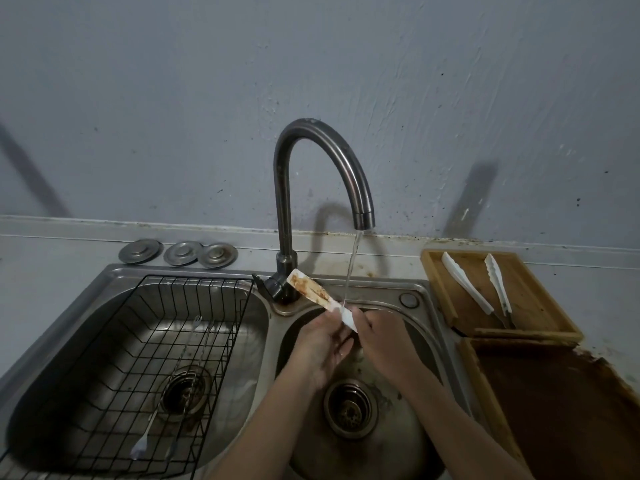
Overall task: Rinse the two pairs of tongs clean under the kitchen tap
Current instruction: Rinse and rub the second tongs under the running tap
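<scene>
A white pair of tongs, smeared with brown sauce, is held over the right sink basin. Its dirty end points up and left, towards the tap's base. My left hand and my right hand both grip its lower end. Water runs from the curved metal tap and lands on the tongs just above my fingers. A second white pair of tongs lies spread open in a wooden tray to the right of the sink.
The left basin holds a black wire rack with a metal utensil lying in it. Three metal drain covers sit on the counter behind it. A stained wooden board lies at the lower right. The right basin's drain is below my wrists.
</scene>
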A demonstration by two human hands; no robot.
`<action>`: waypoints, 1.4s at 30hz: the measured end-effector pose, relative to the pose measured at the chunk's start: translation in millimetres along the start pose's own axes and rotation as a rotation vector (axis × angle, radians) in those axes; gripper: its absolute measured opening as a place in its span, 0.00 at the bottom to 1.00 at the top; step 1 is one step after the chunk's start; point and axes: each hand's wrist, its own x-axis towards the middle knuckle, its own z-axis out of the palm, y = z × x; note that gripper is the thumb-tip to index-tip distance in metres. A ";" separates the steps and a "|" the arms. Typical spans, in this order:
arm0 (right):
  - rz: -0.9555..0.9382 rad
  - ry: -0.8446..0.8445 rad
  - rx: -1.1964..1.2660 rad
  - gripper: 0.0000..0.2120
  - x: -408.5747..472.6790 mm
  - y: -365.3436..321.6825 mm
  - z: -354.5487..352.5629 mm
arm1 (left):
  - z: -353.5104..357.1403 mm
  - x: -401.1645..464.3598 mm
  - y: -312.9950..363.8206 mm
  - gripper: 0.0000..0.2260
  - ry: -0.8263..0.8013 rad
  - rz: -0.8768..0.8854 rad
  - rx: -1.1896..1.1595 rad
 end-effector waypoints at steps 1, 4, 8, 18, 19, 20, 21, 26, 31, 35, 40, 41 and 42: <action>0.010 0.003 -0.009 0.24 0.8 0.8 0.1 | 2.5 -1.7 -4.0 0.08 -0.012 -0.022 0.011; 0.007 -0.039 -0.077 0.22 3.9 2.7 -5.2 | 8.6 -5.6 -5.8 0.08 -0.035 -0.078 -0.013; -0.050 -0.091 -0.154 0.26 5.1 6.1 -14.1 | 12.5 -0.5 4.3 0.07 -0.099 -0.074 -0.302; 0.023 -0.079 -0.139 0.22 -2.0 16.7 -14.1 | 23.9 2.4 -8.3 0.14 0.023 -0.123 -0.501; 0.018 -0.076 -0.145 0.23 -3.6 17.4 -11.4 | 23.7 2.9 -7.4 0.14 0.050 -0.130 -0.576; 0.010 -0.076 -0.151 0.23 -5.2 17.8 -9.1 | 23.8 2.3 -8.1 0.13 0.066 -0.136 -0.625; 0.006 -0.074 -0.147 0.23 -6.1 17.5 -7.2 | 23.9 1.3 -10.7 0.13 0.065 -0.142 -0.631; 0.009 -0.089 -0.176 0.24 -5.3 18.6 -15.7 | 23.8 -3.6 -15.8 0.06 0.015 -0.160 -0.490; 0.005 -0.145 -0.222 0.24 -6.0 23.7 -29.1 | 14.0 4.8 -1.8 0.07 0.170 -0.082 -0.558; 0.025 -0.138 -0.226 0.24 -8.0 26.5 -36.4 | 21.7 -1.2 -14.8 0.04 0.077 -0.158 -0.413; 0.034 -0.148 -0.203 0.25 -13.4 36.5 -57.3 | 6.1 5.8 3.4 0.10 0.160 -0.086 -0.479; 0.033 -0.151 -0.207 0.24 -14.6 38.1 -60.2 | 2.8 7.6 4.1 0.12 0.179 -0.079 -0.492; 0.034 -0.154 -0.209 0.24 -15.4 39.2 -62.2 | 0.7 8.3 3.1 0.11 0.178 -0.085 -0.478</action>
